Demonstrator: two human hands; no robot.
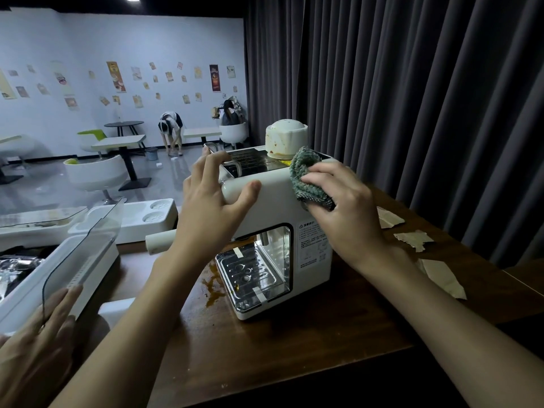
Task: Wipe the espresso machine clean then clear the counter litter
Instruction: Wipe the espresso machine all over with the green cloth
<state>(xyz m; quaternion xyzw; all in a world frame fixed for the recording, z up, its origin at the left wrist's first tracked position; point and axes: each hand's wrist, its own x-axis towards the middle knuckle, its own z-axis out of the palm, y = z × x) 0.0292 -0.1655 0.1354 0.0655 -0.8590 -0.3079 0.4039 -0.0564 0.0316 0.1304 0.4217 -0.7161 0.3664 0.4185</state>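
The counter [294, 343] is dark brown wood with a smooth, slightly glossy top; it runs from the near edge toward a wall of heavy grey curtain [412, 98] hanging in deep vertical folds on the right. To the far left the room opens onto a pale wall [88, 39] dotted with small posters, white tables, rounded white chairs and a shiny grey floor; a person [170, 128] bends over there.

The espresso machine [276, 207] stands in the middle of the counter; it is a boxy cream plastic body with rounded corners, a metal grille on top and a mirrored drip tray [250, 275] with strips of tape low in its front. A stained white domed cap [285, 139] sits on its top; a white cylindrical handle [159, 244] sticks out on its left. A brown spill [213, 287] stains the wood just left of its base.

The left hand [212, 201] grips the machine's upper left corner, fingers spread over the top and thumb on the rounded front edge; the right hand [344, 213] pinches a nubbly green-grey cloth [306, 175] bunched against the upper right corner.

Torn tan paper scraps [412, 240] lie flat on the counter right of the machine; white trays and a curved clear cover [88, 245] stand to the left, where another hand [38, 334] lies flat at the near edge.
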